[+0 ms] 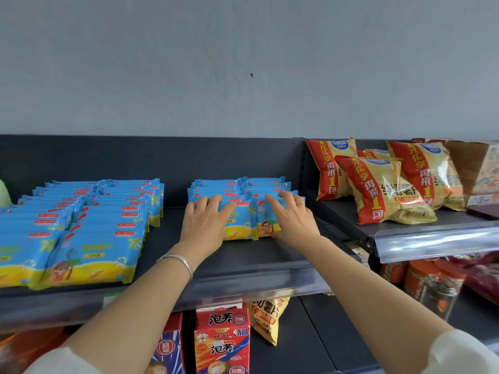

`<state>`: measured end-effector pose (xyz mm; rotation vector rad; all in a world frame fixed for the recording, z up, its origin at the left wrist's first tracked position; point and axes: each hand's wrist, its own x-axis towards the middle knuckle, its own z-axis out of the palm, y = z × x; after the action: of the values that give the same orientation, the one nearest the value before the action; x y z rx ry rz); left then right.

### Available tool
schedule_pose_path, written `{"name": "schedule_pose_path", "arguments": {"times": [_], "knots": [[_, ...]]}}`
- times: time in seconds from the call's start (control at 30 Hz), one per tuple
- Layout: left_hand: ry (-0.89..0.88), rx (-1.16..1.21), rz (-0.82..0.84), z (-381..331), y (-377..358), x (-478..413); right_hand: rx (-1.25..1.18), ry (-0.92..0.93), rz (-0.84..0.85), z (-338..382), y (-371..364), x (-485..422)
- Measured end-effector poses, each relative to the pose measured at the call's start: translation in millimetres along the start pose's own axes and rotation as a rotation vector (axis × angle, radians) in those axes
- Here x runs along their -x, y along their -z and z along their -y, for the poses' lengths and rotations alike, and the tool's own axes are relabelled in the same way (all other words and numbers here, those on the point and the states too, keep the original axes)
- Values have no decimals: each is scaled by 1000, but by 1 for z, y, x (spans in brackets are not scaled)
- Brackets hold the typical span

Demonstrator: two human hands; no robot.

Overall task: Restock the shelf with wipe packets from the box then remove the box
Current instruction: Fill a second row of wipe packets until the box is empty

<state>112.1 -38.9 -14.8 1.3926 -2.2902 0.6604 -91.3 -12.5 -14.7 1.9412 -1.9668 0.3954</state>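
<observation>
Blue wipe packets (pixel 266 188) stand on the dark shelf (pixel 243 256), left grip (pixel 204 225) and right grip (pixel 293 221) resting spread-fingered on the front pair.

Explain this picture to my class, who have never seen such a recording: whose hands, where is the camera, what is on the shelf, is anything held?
No machine here: a person works bare-handed, filmed by one camera worn on the head, looking forward and down. The left hand and right hand lie with spread fingers on the front packets of a short row on the dark shelf. Nothing is lifted. A bigger packet block lies left; chip bags stand right.
</observation>
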Motion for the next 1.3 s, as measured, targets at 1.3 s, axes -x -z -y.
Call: {"name": "schedule_pose_path", "arguments": {"times": [1.3], "knots": [[-436,460,-198,-283,33,72,16,-135,-269,-184,31,260]]}}
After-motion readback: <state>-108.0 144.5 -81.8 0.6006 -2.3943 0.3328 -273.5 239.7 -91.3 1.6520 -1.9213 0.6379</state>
